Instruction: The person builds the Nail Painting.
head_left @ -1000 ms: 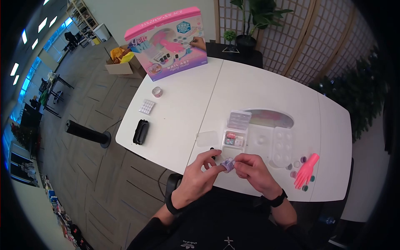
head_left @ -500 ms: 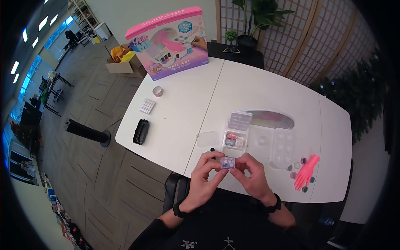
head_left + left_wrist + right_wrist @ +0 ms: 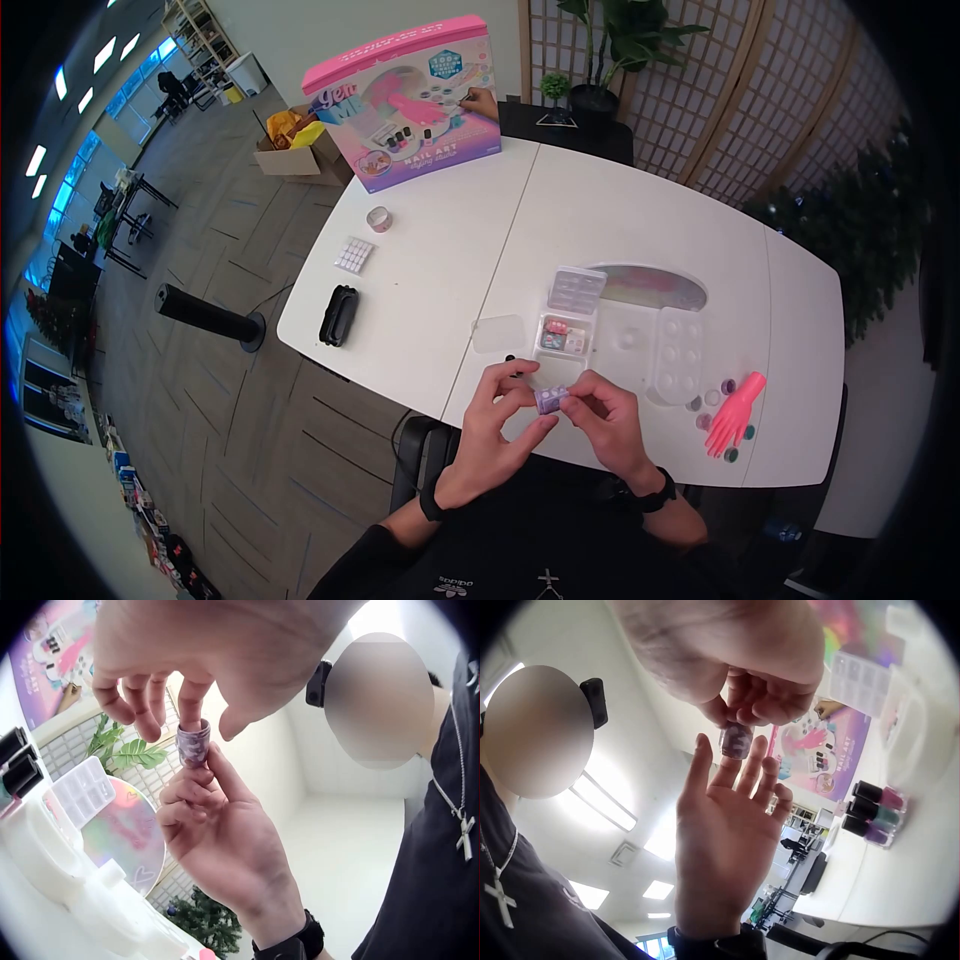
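Observation:
A small purple roll (image 3: pixel 550 401) with a pale pattern is up between both hands, above the table's front edge. My right hand (image 3: pixel 612 428) pinches it between thumb and fingers. One finger of my left hand (image 3: pixel 497 428) reaches into the open end of the roll (image 3: pixel 193 748), as the left wrist view shows. The left thumb stands apart from it, and the other left fingers are loosely bent. Just beyond the hands lies a white compartment tray (image 3: pixel 540 345) with small pink and blue packs in it. Nail polish bottles (image 3: pixel 870 814) with black caps stand beside it, mostly hidden by the left hand in the head view.
A white base with a mirror (image 3: pixel 655 285) and a palette of round wells (image 3: pixel 680 355) stands ahead. A pink model hand (image 3: pixel 735 418) lies at right among small pots. Further left are a jar (image 3: pixel 379 219), a white blister sheet (image 3: pixel 354 255), a black case (image 3: pixel 339 316) and the printed box (image 3: pixel 405 110).
The purple roll was turned flat side up between both hands, then tilted. My left thumb has come off it and spread away, while the right hand keeps its pinch.

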Action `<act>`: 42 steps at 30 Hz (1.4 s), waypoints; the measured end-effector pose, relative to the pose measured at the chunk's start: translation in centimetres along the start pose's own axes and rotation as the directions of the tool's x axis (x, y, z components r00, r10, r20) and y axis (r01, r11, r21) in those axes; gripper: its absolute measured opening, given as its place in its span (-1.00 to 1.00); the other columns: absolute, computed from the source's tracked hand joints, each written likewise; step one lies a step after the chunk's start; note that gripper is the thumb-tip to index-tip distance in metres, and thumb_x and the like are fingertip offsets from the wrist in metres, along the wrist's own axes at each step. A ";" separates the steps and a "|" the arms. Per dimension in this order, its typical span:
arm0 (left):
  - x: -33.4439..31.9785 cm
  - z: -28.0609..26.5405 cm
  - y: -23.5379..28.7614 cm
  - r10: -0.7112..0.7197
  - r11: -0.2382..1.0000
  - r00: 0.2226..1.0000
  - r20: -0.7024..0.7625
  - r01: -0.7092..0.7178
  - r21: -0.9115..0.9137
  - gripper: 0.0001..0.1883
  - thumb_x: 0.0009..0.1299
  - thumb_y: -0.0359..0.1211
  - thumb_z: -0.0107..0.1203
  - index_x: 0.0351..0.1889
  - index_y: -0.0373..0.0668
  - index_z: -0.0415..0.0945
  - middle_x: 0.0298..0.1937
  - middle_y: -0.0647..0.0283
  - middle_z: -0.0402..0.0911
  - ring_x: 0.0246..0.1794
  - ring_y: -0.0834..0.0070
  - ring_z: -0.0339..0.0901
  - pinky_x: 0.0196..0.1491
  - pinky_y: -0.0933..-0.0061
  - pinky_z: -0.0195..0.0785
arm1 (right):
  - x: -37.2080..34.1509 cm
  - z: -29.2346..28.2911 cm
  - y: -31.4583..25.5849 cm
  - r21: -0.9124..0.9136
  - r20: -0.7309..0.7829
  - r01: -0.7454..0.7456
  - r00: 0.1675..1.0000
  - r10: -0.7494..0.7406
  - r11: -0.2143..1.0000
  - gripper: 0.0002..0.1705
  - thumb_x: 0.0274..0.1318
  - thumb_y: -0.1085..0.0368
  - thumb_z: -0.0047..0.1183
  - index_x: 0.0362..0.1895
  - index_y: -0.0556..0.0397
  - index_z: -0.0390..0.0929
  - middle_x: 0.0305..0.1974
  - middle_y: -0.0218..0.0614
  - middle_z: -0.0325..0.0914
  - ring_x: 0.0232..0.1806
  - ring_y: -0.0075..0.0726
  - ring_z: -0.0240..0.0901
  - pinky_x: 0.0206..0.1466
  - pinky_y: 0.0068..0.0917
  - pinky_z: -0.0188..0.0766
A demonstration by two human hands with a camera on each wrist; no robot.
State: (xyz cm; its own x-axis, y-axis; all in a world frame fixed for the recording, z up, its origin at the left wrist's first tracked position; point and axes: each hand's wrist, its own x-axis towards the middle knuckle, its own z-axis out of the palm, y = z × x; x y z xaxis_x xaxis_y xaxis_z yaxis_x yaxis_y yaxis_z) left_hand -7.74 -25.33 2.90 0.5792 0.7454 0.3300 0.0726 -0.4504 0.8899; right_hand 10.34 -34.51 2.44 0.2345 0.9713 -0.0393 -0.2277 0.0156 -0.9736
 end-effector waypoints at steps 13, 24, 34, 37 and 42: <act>-0.6 1.1 -0.8 -0.105 0.954 0.993 -0.056 0.085 -0.289 -0.87 0.45 -0.54 0.44 -0.10 -0.26 0.74 0.36 0.17 0.60 0.03 0.44 0.66 0.19 0.37 0.52 | 0.0 0.3 0.2 -0.172 -0.025 0.110 0.993 -0.116 0.979 -0.78 0.49 0.32 0.35 -0.21 0.21 0.66 -0.31 -0.43 0.52 -0.30 -0.56 0.37 -0.18 -0.49 0.35; -0.5 1.2 -1.1 -0.051 0.962 0.994 -0.095 0.023 -0.274 -0.90 0.42 -0.57 0.46 -0.27 -0.29 0.72 0.28 0.16 0.64 -0.08 0.47 0.66 0.08 0.37 0.56 | -0.3 -0.2 -0.5 -0.162 0.041 0.137 0.990 -0.132 0.977 -0.87 0.44 0.38 0.35 -0.15 0.19 0.68 -0.24 -0.42 0.56 -0.27 -0.56 0.44 -0.15 -0.50 0.40; -0.1 0.7 -1.5 0.121 0.989 0.988 -0.097 -0.128 -0.069 -0.83 0.31 -0.53 0.55 -0.25 -0.26 0.73 0.30 0.05 0.65 -0.01 0.32 0.70 0.09 0.28 0.57 | -0.6 0.4 -1.0 -0.010 0.004 -0.040 0.999 0.040 0.999 -0.92 0.53 0.43 0.26 -0.07 0.21 0.67 -0.18 -0.47 0.56 -0.09 -0.62 0.56 0.05 -0.54 0.51; -0.1 0.4 -1.4 0.179 0.983 0.981 -0.072 -0.182 -0.035 -0.78 0.28 -0.49 0.58 -0.20 -0.23 0.73 0.35 0.04 0.64 0.06 0.27 0.70 0.13 0.23 0.56 | -0.7 0.3 -0.9 -0.002 -0.015 -0.044 0.999 0.044 0.999 -0.87 0.56 0.36 0.27 -0.09 0.19 0.67 -0.22 -0.51 0.58 -0.14 -0.69 0.53 -0.02 -0.58 0.50; 0.0 0.2 -0.7 0.194 0.981 0.981 -0.009 -0.194 0.024 -0.74 0.23 -0.44 0.59 -0.18 -0.21 0.75 0.35 -0.03 0.66 0.19 0.19 0.68 0.22 0.15 0.51 | -0.8 -0.1 -0.7 -0.026 -0.029 -0.043 0.999 0.042 0.999 -0.82 0.60 0.30 0.25 -0.12 0.15 0.66 -0.27 -0.55 0.57 -0.18 -0.74 0.48 -0.07 -0.61 0.45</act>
State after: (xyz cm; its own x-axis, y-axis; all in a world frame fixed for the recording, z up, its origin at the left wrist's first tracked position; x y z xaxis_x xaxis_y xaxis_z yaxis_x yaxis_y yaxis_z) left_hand -7.61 -25.09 2.23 0.5747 0.6481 0.4997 -0.0219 -0.5982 0.8010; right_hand 10.38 -35.28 3.19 0.2517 0.9639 -0.0866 -0.2130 -0.0321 -0.9765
